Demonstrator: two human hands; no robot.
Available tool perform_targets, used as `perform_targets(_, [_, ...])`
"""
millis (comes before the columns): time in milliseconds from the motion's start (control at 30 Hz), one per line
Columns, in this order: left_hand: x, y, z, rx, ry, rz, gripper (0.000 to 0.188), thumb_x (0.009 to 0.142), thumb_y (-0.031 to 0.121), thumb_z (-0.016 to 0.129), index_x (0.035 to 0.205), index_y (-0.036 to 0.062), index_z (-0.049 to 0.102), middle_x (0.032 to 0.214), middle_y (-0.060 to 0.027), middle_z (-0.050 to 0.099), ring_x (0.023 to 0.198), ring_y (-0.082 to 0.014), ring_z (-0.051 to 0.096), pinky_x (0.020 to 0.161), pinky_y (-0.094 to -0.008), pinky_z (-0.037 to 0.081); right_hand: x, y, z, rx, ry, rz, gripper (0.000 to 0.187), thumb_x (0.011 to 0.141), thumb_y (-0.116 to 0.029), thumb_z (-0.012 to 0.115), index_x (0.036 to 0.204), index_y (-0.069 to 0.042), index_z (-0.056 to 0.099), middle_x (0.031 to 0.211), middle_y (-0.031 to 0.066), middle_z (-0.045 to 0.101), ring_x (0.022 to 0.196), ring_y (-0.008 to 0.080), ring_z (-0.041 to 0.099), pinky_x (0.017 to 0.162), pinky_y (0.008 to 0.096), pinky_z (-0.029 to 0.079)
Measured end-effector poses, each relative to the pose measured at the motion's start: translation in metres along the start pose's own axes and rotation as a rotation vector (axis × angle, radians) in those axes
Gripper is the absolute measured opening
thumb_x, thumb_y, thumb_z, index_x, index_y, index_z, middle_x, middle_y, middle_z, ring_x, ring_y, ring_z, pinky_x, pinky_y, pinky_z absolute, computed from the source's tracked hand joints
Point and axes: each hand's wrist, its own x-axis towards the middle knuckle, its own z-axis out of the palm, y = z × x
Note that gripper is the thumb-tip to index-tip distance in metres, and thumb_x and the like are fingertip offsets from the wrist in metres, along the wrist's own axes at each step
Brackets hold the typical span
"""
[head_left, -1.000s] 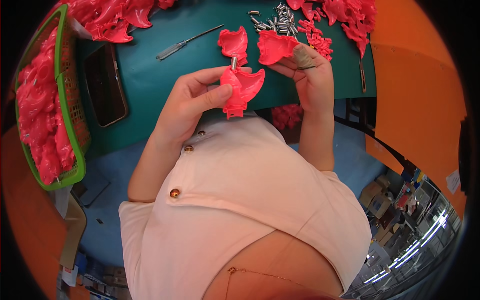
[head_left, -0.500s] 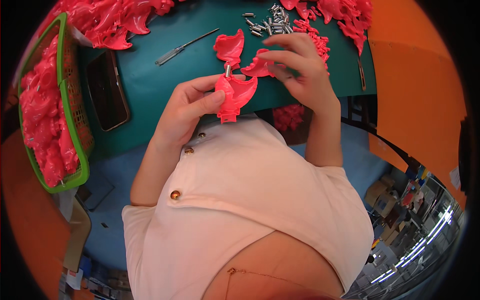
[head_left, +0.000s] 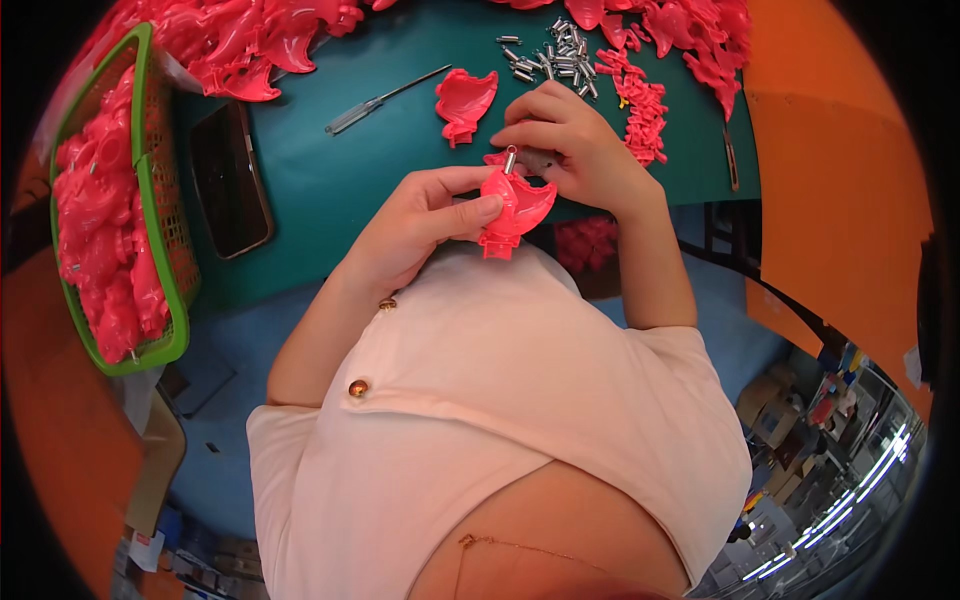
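My left hand (head_left: pixel 437 212) pinches a pink plastic shell half (head_left: pixel 512 212) between thumb and fingers, in front of my body. A metal coil spring (head_left: pixel 510 160) sticks up from the top of that shell half, its end loop showing. Right beside it, my right hand (head_left: pixel 558 135) is closed, with its fingers curled close to the spring. What those fingers hold is hidden. A little of another pink piece (head_left: pixel 494 158) shows beneath them. A further pink shell half (head_left: pixel 466 103) lies on the green table, beyond my hands.
Loose springs (head_left: pixel 565 60) and small pink parts (head_left: pixel 643 120) lie beyond my right hand. A screwdriver (head_left: pixel 385 100), a phone (head_left: pixel 232 180) and a green basket (head_left: pixel 178 335) of pink parts are on the left. Pink shells (head_left: pixel 240 40) are heaped along the back; a knife-like tool (head_left: pixel 730 160) lies far right.
My left hand has moved right with the shell half and spring. My right hand has come nearer and curled its fingers; the pink piece by it is now mostly hidden.
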Motion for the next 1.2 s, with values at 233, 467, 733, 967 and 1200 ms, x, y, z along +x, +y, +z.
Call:
perform_targets(233, [0.000, 0.004, 0.005, -0.043, 0.047, 0.022, 0.041, 0.089, 0.020, 0.059, 0.119, -0.0055, 0.053, 0.101, -0.0088, 0.063, 0.088, -0.0111, 0.061, 0.080, -0.0264, 0.049, -0.001, 0.011, -0.003, 0.158, 0.031, 0.004, 0.016, 0.072, -0.001, 0.068, 0.087, -0.004, 0.067, 0.089, 0.0054, 0.061, 0.083, 0.0201, 0.056, 0.070, 0.0301, 0.046])
perform_targets(467, [-0.005, 0.006, 0.005, 0.050, 0.189, 0.224, 0.045, 0.085, 0.015, 0.063, 0.122, -0.0064, 0.051, 0.120, -0.0156, 0.055, 0.100, -0.0165, 0.059, 0.086, -0.0301, 0.049, -0.004, -0.014, -0.021, 0.139, 0.264, 0.069, 0.011, 0.075, -0.005, 0.069, 0.084, 0.001, 0.065, 0.082, 0.0074, 0.062, 0.076, 0.0181, 0.056, 0.065, 0.0290, 0.044])
perform_targets(733, [0.001, 0.020, -0.008, 0.497, -0.171, 0.499, 0.045, 0.078, 0.014, 0.070, 0.117, -0.0041, 0.057, 0.138, -0.0206, 0.036, 0.110, -0.0233, 0.054, 0.087, -0.0335, 0.049, -0.002, -0.019, -0.022, 0.825, -0.073, 0.345, 0.013, 0.073, -0.003, 0.071, 0.082, 0.004, 0.065, 0.081, 0.0078, 0.062, 0.072, 0.0138, 0.055, 0.060, 0.0242, 0.041])
perform_targets(967, [0.001, 0.005, -0.013, 0.146, -0.153, 0.485, 0.044, 0.084, 0.014, 0.062, 0.121, -0.0075, 0.053, 0.138, -0.0197, 0.036, 0.121, -0.0253, 0.045, 0.095, -0.0363, 0.043, 0.004, -0.029, 0.000, 1.153, 0.213, 0.387, 0.011, 0.078, -0.003, 0.068, 0.086, 0.004, 0.065, 0.090, 0.0129, 0.064, 0.083, 0.0170, 0.061, 0.070, 0.0261, 0.049])
perform_targets(1200, [-0.003, 0.011, 0.009, -0.103, -0.075, 0.418, 0.044, 0.087, 0.016, 0.061, 0.124, -0.0061, 0.051, 0.143, -0.0208, 0.031, 0.129, -0.0256, 0.037, 0.098, -0.0360, 0.040, 0.014, -0.026, 0.016, 1.045, 0.767, 0.188, 0.016, 0.087, -0.006, 0.058, 0.099, 0.005, 0.061, 0.100, 0.0232, 0.063, 0.093, 0.0281, 0.063, 0.082, 0.0380, 0.053])
